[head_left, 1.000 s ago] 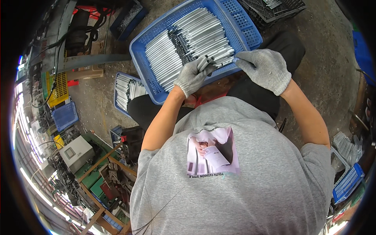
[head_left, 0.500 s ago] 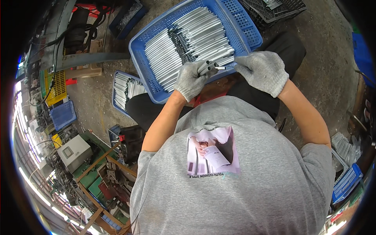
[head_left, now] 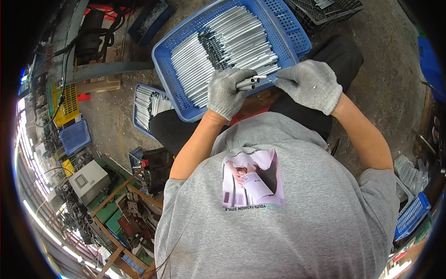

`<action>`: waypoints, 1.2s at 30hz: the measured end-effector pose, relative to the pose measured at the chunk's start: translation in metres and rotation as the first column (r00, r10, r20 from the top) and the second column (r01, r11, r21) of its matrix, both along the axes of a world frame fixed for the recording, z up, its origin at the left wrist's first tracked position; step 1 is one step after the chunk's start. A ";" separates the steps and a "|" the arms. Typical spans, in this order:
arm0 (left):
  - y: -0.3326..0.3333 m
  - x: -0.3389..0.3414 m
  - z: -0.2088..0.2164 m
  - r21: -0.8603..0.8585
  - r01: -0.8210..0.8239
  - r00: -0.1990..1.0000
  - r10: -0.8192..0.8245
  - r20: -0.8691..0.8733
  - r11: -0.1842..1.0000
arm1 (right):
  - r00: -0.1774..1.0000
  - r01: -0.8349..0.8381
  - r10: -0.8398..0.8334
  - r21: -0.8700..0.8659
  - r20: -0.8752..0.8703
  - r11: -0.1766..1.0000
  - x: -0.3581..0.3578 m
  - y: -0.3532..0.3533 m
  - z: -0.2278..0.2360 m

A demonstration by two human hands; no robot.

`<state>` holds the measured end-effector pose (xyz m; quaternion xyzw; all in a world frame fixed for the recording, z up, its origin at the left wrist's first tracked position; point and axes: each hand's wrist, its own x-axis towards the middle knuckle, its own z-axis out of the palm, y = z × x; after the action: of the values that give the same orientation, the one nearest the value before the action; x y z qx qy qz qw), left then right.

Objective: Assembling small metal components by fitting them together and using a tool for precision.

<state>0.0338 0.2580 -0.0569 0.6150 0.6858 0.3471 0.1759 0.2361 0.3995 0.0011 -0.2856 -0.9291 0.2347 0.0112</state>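
My left hand [head_left: 225,94], in a grey knitted glove, is wrapped round a few short metal tubes [head_left: 246,84], whose open ends point right. One thin bright tube [head_left: 260,77] sticks out farther than the others. Facing it, my right hand [head_left: 314,87], gloved alike, has thumb and fingers pinched together just right of that tube's end. Whatever it pinches is too small to make out. Beyond both hands stands a blue perforated basket [head_left: 163,83] with two layered rows of silvery tubes [head_left: 241,39] lying in it.
A smaller blue tray [head_left: 139,122] of similar tubes sits on the floor to the left. Black crates [head_left: 320,18] stand at the far right. A metal bar [head_left: 116,69] crosses the left side. My knees flank the basket's near edge.
My left hand has turned a little, so the tubes now lie more level and show their ends. My right hand has shifted slightly left, its fingertips still pinched.
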 end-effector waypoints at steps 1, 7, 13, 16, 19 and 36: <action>0.000 0.000 -0.001 0.011 -0.002 1.000 0.002 -0.009 1.000 | 1.000 0.003 -0.002 -0.038 0.013 0.999 -0.001 0.001 0.005; 0.003 -0.001 0.001 -0.004 0.014 0.996 -0.013 0.089 1.000 | 0.995 0.078 -0.076 -0.033 0.064 0.996 -0.003 0.004 -0.007; -0.001 -0.001 -0.002 0.023 -0.009 0.998 0.008 0.063 1.000 | 0.997 -0.058 0.062 -0.102 0.039 0.993 -0.004 0.003 0.001; 0.004 -0.002 0.004 0.033 0.025 0.999 -0.027 0.047 0.999 | 0.998 0.067 -0.068 -0.080 -0.008 0.995 -0.005 0.006 -0.001; 0.002 -0.001 -0.002 0.031 0.018 0.999 -0.019 0.037 0.999 | 0.997 0.069 -0.070 -0.089 -0.011 0.994 -0.004 0.005 -0.006; 0.042 0.004 -0.055 -0.348 -0.175 0.975 0.111 -0.195 0.921 | 0.973 0.230 -0.229 0.025 -0.023 0.973 0.010 0.015 -0.021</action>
<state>0.0377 0.3002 -0.1114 0.5475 0.7938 0.1722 0.2012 0.2456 0.4146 -0.0202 -0.3885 -0.8928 0.2221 0.0517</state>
